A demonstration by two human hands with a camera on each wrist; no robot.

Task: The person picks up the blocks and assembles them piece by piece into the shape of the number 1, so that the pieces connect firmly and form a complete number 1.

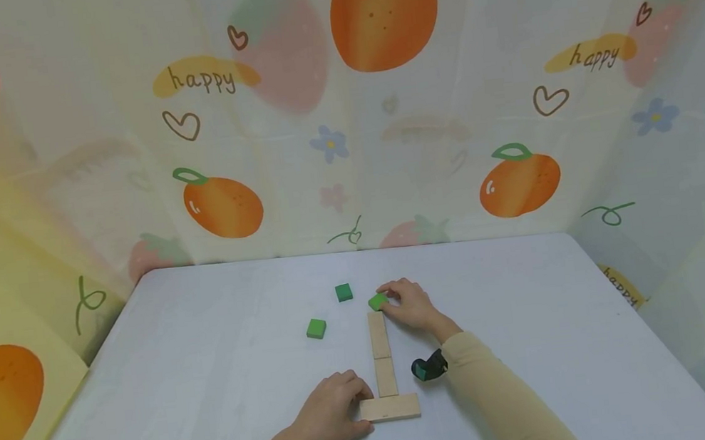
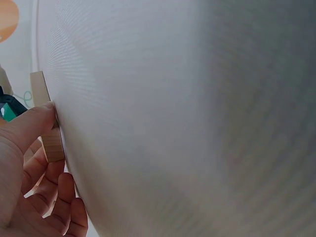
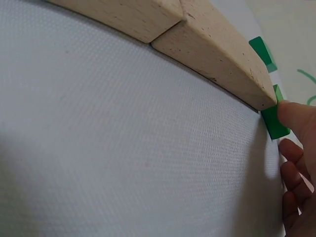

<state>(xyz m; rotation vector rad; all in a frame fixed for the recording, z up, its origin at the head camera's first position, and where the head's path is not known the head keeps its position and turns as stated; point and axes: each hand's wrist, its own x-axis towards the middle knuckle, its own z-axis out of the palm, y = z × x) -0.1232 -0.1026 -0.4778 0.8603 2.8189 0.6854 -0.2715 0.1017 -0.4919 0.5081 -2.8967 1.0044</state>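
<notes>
Two wooden blocks lie end to end in a line, the far one (image 1: 379,333) and the near one (image 1: 385,377). Across the near end sits a crosswise wooden block (image 1: 390,408), forming an upside-down T. My left hand (image 1: 329,410) holds this block's left end, thumb on the near side and fingers on the far side; its end grain shows in the left wrist view. At the far end of the line, my right hand (image 1: 410,304) pinches a green block (image 1: 375,302), which meets the wood in the right wrist view (image 3: 274,123).
Two more green blocks lie left of the line, one farther back (image 1: 344,292) and one nearer (image 1: 316,328). A black and teal object (image 1: 429,366) shows beside the right sleeve (image 1: 495,384). A fruit-print curtain (image 1: 382,138) hangs behind the white table (image 1: 211,349).
</notes>
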